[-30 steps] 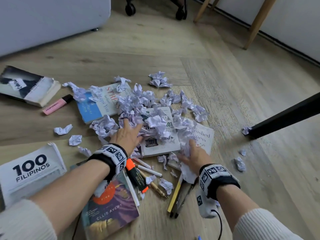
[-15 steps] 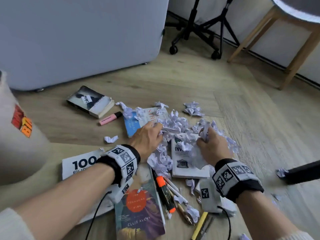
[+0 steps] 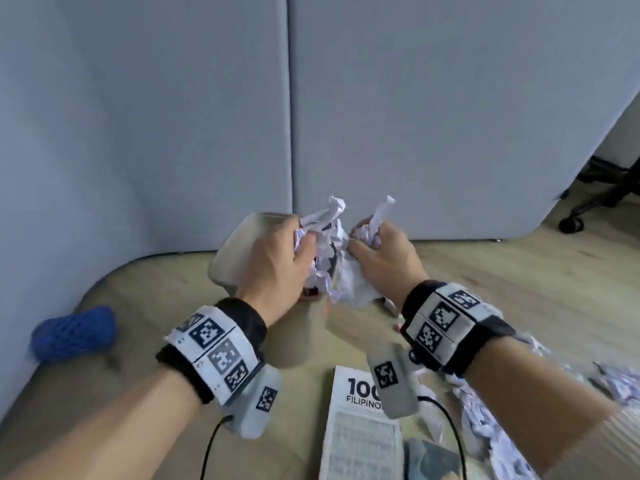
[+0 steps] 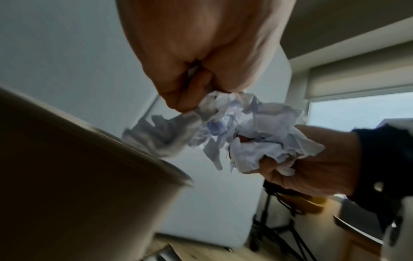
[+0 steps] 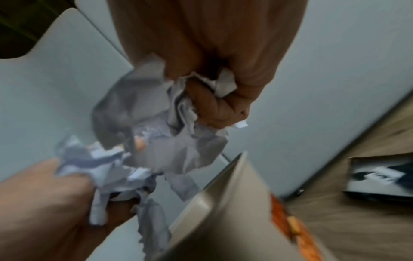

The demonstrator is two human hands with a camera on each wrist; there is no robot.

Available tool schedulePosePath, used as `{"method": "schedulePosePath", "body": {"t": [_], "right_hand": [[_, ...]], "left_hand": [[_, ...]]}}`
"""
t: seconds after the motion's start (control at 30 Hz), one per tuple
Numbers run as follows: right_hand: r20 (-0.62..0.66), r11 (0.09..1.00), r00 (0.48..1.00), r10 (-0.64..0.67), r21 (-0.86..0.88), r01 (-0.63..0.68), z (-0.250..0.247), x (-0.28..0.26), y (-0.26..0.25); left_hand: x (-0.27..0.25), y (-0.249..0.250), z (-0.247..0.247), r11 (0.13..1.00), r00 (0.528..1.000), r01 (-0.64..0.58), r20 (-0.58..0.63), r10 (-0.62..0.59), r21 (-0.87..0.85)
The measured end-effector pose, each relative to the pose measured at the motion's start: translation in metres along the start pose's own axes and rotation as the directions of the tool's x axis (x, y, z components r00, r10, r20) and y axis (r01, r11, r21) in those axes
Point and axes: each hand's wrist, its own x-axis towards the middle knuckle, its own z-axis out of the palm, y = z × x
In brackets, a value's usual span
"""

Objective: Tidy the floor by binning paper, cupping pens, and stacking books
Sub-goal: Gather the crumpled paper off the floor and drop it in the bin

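Behind everything, a grey partition panel (image 3: 415,116) is seen standing on the wooden floor (image 3: 519,271). Just in front of it, a beige bin (image 3: 235,251) is seen, its rim partly hidden by the hands. A white book titled "100 Filipinos" (image 3: 360,431) is laid flat on the floor near the right wrist, and a blue mesh cup (image 3: 74,332) is tipped on its side well to the left, against the panel. More crumpled paper scraps (image 3: 491,420) are scattered at the lower right (blurred, so their count cannot be told). A wad of crumpled paper (image 3: 332,258) is gripped between both hands just above the bin's opening. The left hand (image 3: 277,268) is clenched on its side of the wad, fingers curled round the paper; the right hand (image 3: 384,261) is likewise closed tightly on the other side.
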Motion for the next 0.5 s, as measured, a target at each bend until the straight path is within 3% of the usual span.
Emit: {"method": "schedulePosePath", "body": {"t": [0.1,0.17,0.23,0.3,0.37,0.4,0.5], "right_hand": [[0.052,0.999,0.998,0.042,-0.026,-0.041,0.035,0.033,-0.032],[0.069,0.983,0.986,0.15,-0.121,-0.141,0.051,0.047,-0.041],[0.152,0.971,0.972,0.178,-0.185,-0.149,0.061,0.054,-0.044],[0.363,0.981,0.916,0.168,-0.15,-0.121,0.065,0.053,-0.044],[0.521,0.985,0.836,0.172,-0.11,-0.134,0.065,0.051,-0.039],[0.542,0.987,0.826,0.155,-0.128,-0.101,0.063,0.05,-0.035],[0.457,0.985,0.887,0.06,-0.172,0.022,0.058,0.048,-0.023]], "left_hand": [[0.021,-0.03,-0.021,0.992,0.983,0.114,-0.148,-0.105,0.053],[0.026,-0.05,-0.022,0.973,0.974,0.185,-0.155,-0.163,0.135],[0.025,-0.068,-0.015,0.936,0.959,0.283,-0.065,-0.275,0.209],[0.022,-0.08,-0.008,0.88,0.915,0.346,0.092,-0.393,0.325],[0.023,-0.086,-0.005,0.829,0.872,0.279,0.234,-0.43,0.485],[0.026,-0.087,-0.004,0.815,0.863,0.222,0.281,-0.42,0.535],[0.03,-0.08,-0.006,0.816,0.875,0.156,0.305,-0.376,0.557]]}}
